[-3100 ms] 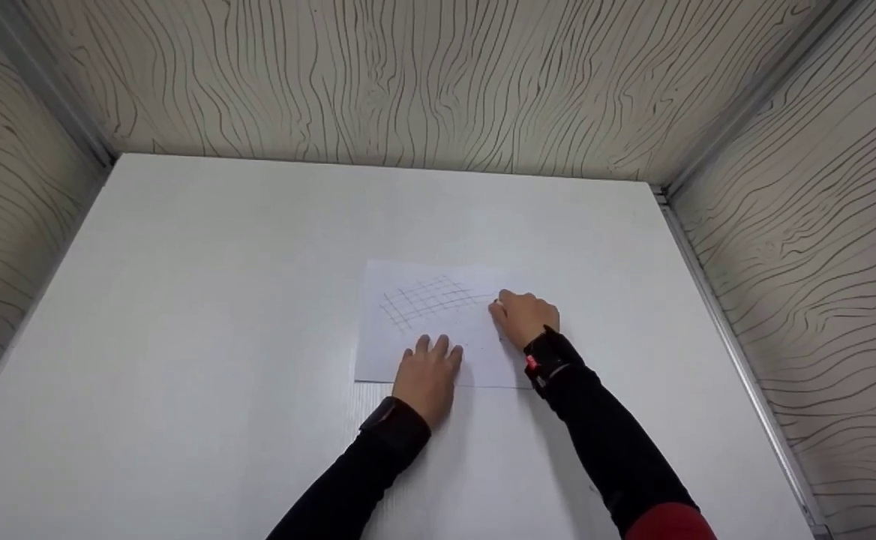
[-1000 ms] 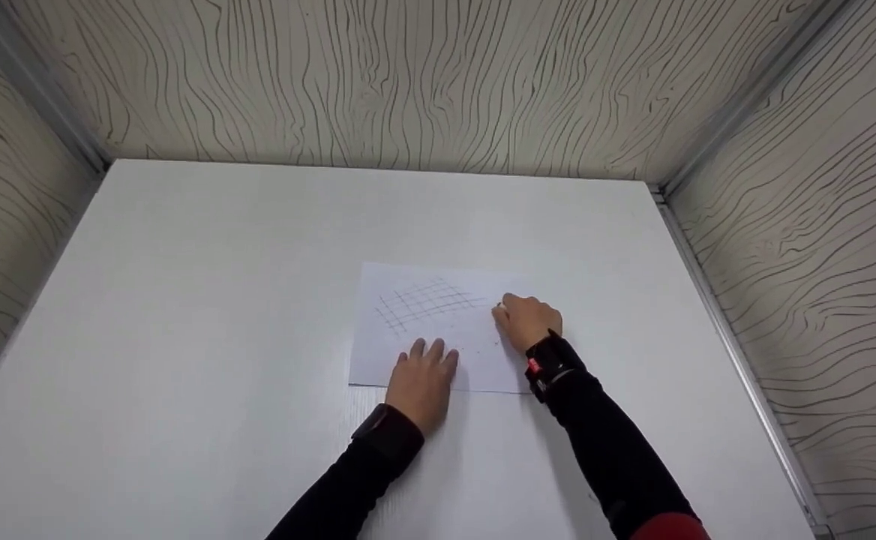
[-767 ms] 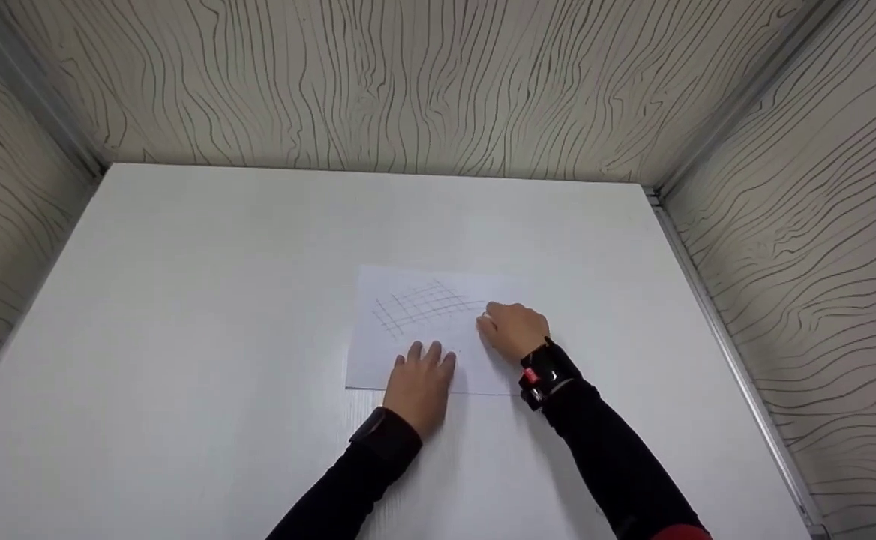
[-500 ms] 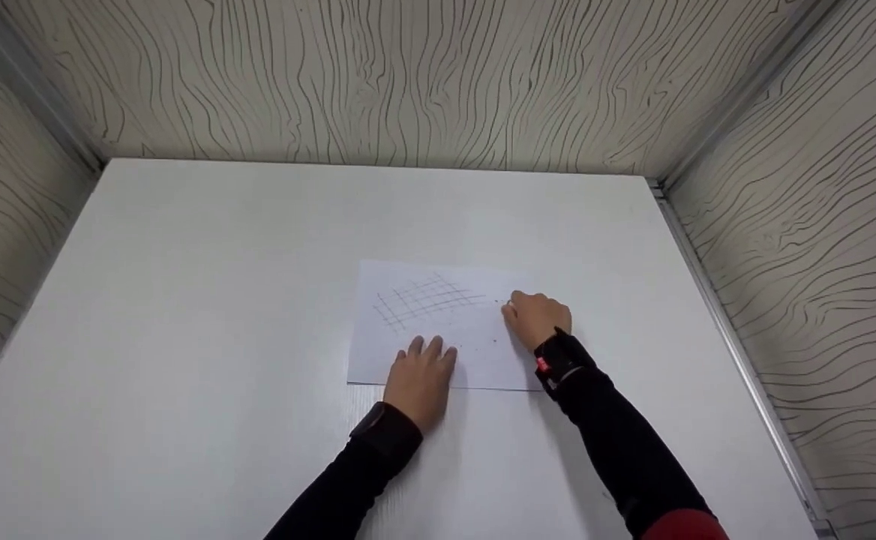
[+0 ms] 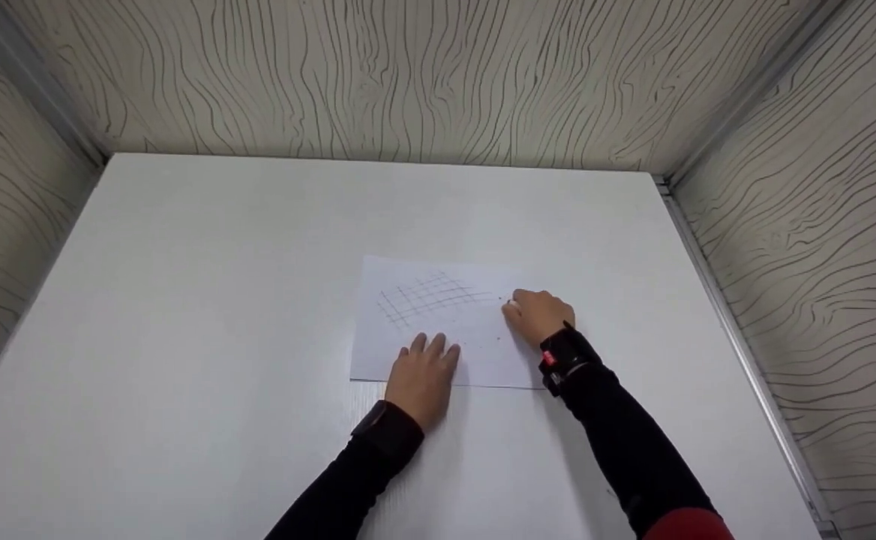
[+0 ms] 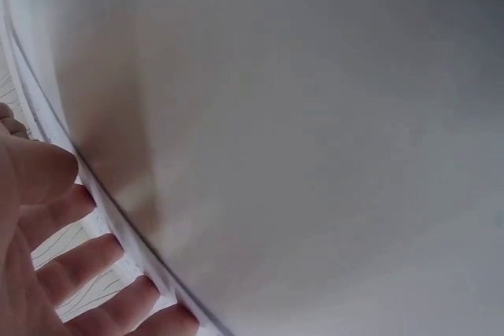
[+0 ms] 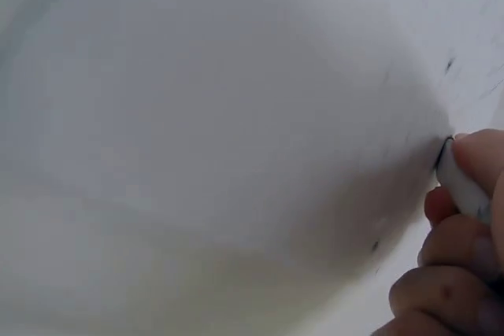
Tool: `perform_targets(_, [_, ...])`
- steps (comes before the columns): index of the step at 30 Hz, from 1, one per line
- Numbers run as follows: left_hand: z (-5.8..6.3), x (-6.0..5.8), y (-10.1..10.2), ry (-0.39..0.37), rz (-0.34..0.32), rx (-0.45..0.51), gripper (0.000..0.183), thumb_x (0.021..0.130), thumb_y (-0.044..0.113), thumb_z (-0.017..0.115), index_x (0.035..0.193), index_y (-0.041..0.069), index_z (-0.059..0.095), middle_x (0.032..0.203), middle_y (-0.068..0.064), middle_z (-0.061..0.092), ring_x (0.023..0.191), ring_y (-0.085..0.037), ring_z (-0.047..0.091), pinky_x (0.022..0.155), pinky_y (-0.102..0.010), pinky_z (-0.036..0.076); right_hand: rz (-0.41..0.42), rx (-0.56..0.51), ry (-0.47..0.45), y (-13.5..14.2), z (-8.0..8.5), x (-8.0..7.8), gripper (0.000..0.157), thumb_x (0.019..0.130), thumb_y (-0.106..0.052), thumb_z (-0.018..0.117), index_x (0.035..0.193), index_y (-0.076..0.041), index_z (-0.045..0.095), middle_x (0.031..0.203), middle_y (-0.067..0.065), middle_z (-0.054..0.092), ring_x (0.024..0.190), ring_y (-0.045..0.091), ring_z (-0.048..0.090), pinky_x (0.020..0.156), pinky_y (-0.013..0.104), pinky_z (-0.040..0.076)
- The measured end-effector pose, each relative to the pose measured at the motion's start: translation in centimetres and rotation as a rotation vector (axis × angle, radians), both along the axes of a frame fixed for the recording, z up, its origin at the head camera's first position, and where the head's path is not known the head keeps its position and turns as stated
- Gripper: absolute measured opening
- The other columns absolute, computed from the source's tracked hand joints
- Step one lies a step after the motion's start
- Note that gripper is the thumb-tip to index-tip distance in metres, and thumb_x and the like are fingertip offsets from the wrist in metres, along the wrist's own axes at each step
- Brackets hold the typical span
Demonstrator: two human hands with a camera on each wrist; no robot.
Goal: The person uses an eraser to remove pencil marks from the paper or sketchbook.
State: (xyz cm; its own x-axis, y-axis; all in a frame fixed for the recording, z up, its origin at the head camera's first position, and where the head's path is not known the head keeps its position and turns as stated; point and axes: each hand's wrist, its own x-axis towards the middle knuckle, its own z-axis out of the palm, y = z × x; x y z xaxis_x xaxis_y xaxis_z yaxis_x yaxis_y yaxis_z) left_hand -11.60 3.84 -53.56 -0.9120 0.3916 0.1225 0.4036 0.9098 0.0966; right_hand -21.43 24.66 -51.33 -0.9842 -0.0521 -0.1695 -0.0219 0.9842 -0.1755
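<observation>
A sheet of white paper point(image 5: 378, 352) lies on the table, with a slanted grid of pencil lines point(image 5: 430, 296) across its upper part. My left hand point(image 5: 419, 382) rests on its near edge, fingers spread and straight; the left wrist view shows those fingertips point(image 6: 146, 289) along the paper's edge. Over the right side of the sheet, my right hand point(image 5: 539, 315) pinches a small white eraser point(image 7: 463, 182) between thumb and fingers. The eraser's end is dark and meets the paper just right of the grid lines. In the head view the fingers mostly hide it.
Small dark crumbs point(image 5: 499, 338) are scattered on the paper near the right hand. The white table point(image 5: 220, 300) extends around the sheet. Wood-patterned panels point(image 5: 378, 82) stand at the back and both sides, with a metal rail point(image 5: 745, 375) along the right edge.
My right hand, with the eraser, has shifted left and then back right, ending slightly farther right than before. A dark crumb now shows beside its fingertips. The left hand stays on the paper.
</observation>
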Motion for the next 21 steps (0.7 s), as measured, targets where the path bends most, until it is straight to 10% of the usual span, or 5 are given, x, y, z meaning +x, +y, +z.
perform_targets(6, [0.1, -0.1, 0.3, 0.031, 0.005, 0.018, 0.033, 0.099, 0.015, 0.063, 0.131, 0.016, 0.07, 0.133, -0.008, 0.068, 0.123, -0.034, 0.065, 0.094, -0.05, 0.06, 0.021, 0.022, 0.052, -0.1, 0.6, 0.0, 0.026, 0.101, -0.024, 0.058, 0.084, -0.005, 0.062, 0.07, 0.009, 0.058, 0.063, 0.023, 0.049, 0.059, 0.041, 0.048])
perform_targets(13, [0.3, 0.0, 0.3, 0.001, 0.013, 0.017, 0.034, 0.1, 0.018, 0.062, 0.133, 0.016, 0.069, 0.136, -0.008, 0.067, 0.126, -0.034, 0.064, 0.097, -0.05, 0.059, 0.044, -0.062, -0.062, 0.4, 0.2, 0.8, 0.031, 0.102, -0.033, 0.054, 0.103, -0.005, 0.069, 0.101, 0.017, 0.074, 0.091, 0.035, 0.069, 0.081, 0.051, 0.056])
perform_targets(21, [0.3, 0.0, 0.5, -0.008, 0.029, 0.053, 0.032, 0.101, 0.025, 0.063, 0.131, 0.015, 0.07, 0.135, -0.009, 0.068, 0.124, -0.035, 0.064, 0.097, -0.051, 0.058, -0.059, -0.062, 0.01, 3.3, 0.5, 1.3, 0.031, 0.103, -0.03, 0.053, 0.087, -0.005, 0.06, 0.072, 0.008, 0.055, 0.066, 0.024, 0.051, 0.058, 0.035, 0.04])
